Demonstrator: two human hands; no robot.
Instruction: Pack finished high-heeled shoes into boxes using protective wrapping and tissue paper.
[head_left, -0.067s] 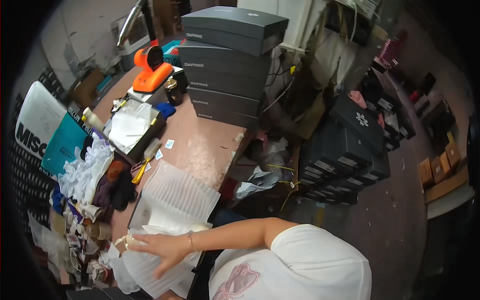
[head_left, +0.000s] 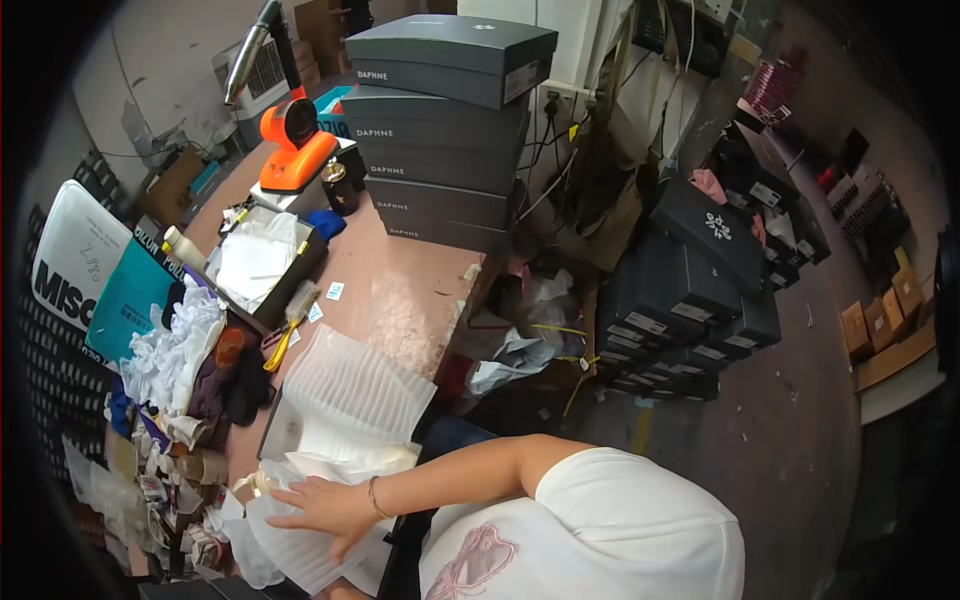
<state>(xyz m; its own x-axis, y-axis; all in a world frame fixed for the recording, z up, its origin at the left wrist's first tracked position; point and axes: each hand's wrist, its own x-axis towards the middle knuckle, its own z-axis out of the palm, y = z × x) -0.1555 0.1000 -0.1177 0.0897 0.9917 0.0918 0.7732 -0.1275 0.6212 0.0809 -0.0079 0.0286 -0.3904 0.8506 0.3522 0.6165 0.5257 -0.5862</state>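
My right hand (head_left: 330, 510) rests on a thin white wrapping sheet (head_left: 300, 560), its fingers spread and a bracelet on the wrist. Just beyond the fingertips, a cream-coloured item (head_left: 252, 487) shows partly between folds of the wrapping; its kind is not clear. A ridged white foam sheet (head_left: 355, 385) lies spread on the far side, with a dark box edge beneath it. Of my left hand (head_left: 345, 591), only a sliver of skin appears at the lower edge, under the right hand; its fingers are hidden.
Dark grey shoe boxes (head_left: 440, 145) are stacked on the table's far end, beside an orange-based device (head_left: 298, 165). An open box of white paper (head_left: 258, 262) and a pile of gloves and cloths (head_left: 185, 335) line the left. More shoe boxes (head_left: 665, 300) stand right.
My right hand has drawn slightly back toward me, its fingertips shifting off the cream item's edge. The whole view has tilted a little and is sharper.
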